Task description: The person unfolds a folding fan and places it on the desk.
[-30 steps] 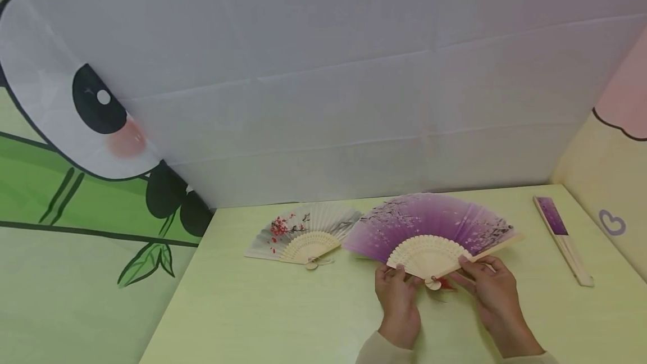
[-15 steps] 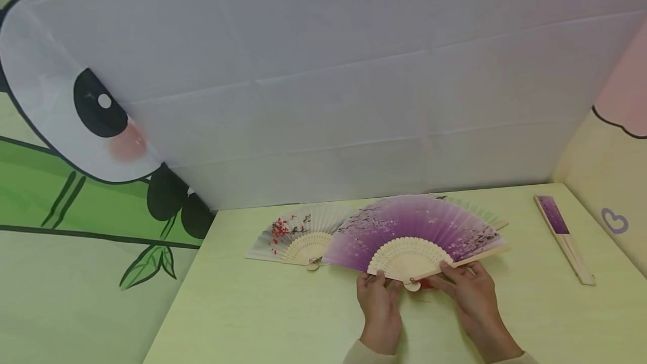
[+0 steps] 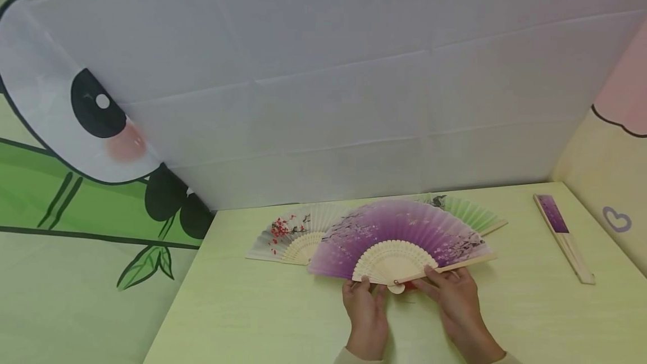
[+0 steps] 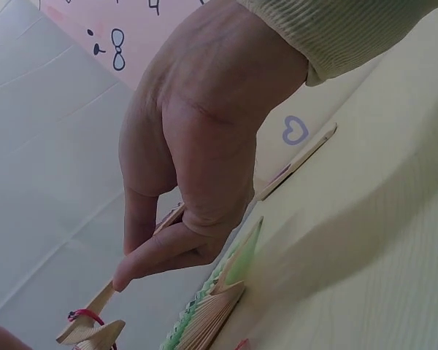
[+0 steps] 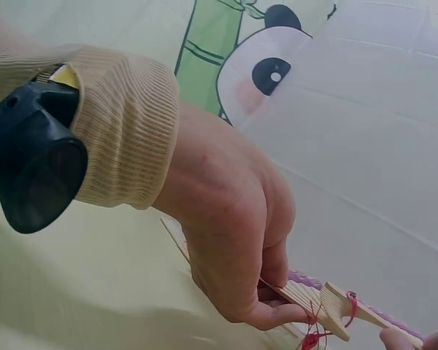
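An opened purple folding fan with a blossom print and pale wooden ribs is held by both hands over the table. My left hand pinches its left outer rib between thumb and fingers. Near the pivot on the right, my right hand pinches the other outer rib. In the right wrist view a red tassel hangs below the pivot. Partly hidden behind the purple fan, a spread green fan lies on the table. The left part of the purple fan overlaps a spread white fan with red blossoms.
A closed purple fan lies near the right edge of the pale yellow table. Behind the table rises a white cloth wall. Printed panels stand at both sides, a panda on the left one.
Both hands have moved left and slightly nearer with the purple fan. More of the green fan shows behind it, and less of the white fan.
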{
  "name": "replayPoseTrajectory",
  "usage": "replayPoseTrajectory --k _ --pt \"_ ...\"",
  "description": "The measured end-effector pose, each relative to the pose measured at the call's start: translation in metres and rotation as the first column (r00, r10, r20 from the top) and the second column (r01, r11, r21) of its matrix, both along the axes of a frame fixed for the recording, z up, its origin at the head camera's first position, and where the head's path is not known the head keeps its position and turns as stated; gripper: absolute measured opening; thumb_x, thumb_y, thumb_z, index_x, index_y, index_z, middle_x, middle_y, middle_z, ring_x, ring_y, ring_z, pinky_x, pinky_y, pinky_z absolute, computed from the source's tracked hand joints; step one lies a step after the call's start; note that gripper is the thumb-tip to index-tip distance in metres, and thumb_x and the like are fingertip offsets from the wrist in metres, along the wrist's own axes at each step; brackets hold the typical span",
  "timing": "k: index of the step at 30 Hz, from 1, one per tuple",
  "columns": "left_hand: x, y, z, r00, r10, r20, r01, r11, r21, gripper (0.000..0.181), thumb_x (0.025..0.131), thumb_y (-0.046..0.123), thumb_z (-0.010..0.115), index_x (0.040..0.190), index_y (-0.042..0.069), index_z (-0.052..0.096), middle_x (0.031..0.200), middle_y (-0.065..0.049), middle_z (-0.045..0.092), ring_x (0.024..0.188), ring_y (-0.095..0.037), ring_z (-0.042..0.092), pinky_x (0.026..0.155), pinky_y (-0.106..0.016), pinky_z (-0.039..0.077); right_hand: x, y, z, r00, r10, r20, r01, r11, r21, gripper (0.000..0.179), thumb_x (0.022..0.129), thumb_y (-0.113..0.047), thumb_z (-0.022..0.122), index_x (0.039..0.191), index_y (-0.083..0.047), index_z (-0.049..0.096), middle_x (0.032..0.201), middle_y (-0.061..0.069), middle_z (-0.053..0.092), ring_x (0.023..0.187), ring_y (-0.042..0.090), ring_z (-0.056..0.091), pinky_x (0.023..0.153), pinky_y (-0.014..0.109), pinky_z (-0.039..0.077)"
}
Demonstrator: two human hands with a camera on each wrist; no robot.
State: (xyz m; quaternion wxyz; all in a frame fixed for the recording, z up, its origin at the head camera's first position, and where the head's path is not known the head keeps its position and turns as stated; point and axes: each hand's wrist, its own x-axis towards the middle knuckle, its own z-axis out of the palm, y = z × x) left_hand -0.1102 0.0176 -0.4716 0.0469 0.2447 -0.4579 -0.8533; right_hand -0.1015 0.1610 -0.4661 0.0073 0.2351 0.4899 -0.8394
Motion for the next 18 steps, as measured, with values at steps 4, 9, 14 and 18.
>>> replayPoseTrajectory --k 4,9,14,18 --pt "0.003 -0.008 -0.001 1.000 0.000 0.004 0.000 1.000 -0.010 0.015 0.110 0.002 0.041 0.124 -0.002 0.038 0.115 -0.010 0.055 0.096 -0.016 0.054 0.082 -0.028 0.053 0.002 -0.009 -0.001 1.000 0.009 0.002 -0.009 1.000 0.005 0.047 0.106 0.008 0.054 0.149 0.001 0.036 0.106 0.001 0.063 0.093 0.010 0.071 0.093 0.035 0.063" --pt "0.007 -0.017 -0.002 1.000 0.010 0.010 -0.010 1.000 -0.014 0.019 0.110 0.001 0.039 0.127 -0.001 0.033 0.120 -0.012 0.052 0.096 -0.017 0.052 0.081 -0.028 0.052 0.006 -0.018 -0.006 1.000 0.020 -0.003 -0.020 1.000 0.013 0.054 0.106 0.007 0.054 0.154 0.004 0.030 0.116 0.007 0.062 0.096 0.010 0.072 0.093 0.034 0.063" --pt "0.009 -0.025 -0.008 0.999 0.032 0.033 -0.031 0.999 -0.031 0.028 0.109 0.000 0.040 0.135 -0.004 0.031 0.122 -0.013 0.053 0.099 -0.017 0.053 0.085 -0.031 0.053 0.010 -0.026 -0.009 0.999 0.037 -0.002 -0.037 0.999 0.002 0.054 0.107 0.007 0.052 0.155 0.004 0.028 0.122 0.012 0.061 0.097 0.010 0.072 0.094 0.035 0.062" --pt "0.011 -0.031 -0.013 0.998 0.031 0.048 -0.028 0.999 -0.045 0.033 0.109 0.001 0.038 0.140 -0.006 0.028 0.125 -0.015 0.052 0.102 -0.017 0.053 0.090 -0.033 0.054 0.012 -0.030 -0.012 0.998 0.065 0.002 -0.065 0.998 0.001 0.050 0.109 0.005 0.048 0.155 0.004 0.027 0.129 0.015 0.058 0.101 0.010 0.071 0.095 0.035 0.062"
